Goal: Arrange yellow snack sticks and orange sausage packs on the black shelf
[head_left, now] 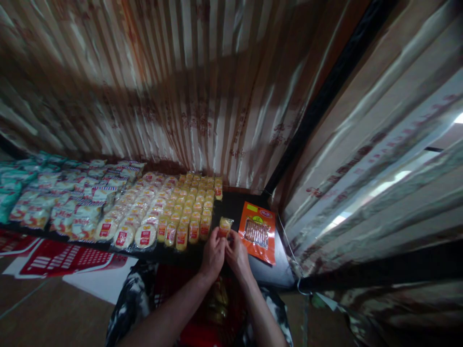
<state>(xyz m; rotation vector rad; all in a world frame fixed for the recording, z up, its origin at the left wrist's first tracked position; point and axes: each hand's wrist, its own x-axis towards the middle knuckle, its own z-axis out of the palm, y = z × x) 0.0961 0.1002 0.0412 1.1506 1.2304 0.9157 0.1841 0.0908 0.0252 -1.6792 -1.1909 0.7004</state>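
Note:
Between the fingertips of my left hand [213,248] and my right hand [237,250] is a small yellow wrapped snack cake [226,223] with a red label. Both hands are closed on its lower end, above the front of the black shelf [231,205]. To the left stand rows of matching yellow snack packs [193,229]. Just right of my right hand lies an orange packet [257,231] with a clear window showing thin brown sticks. Below my forearms, more yellow wrapped packs [217,303] sit in a red basket [197,332] between my legs.
Farther left on the shelf are round white wrapped cakes [145,236], white bread bags [87,219] and teal packets [10,188]. A pleated printed curtain [202,111] hangs behind. A black post [325,96] rises at the right, and red-and-white printed sheets [68,258] are below.

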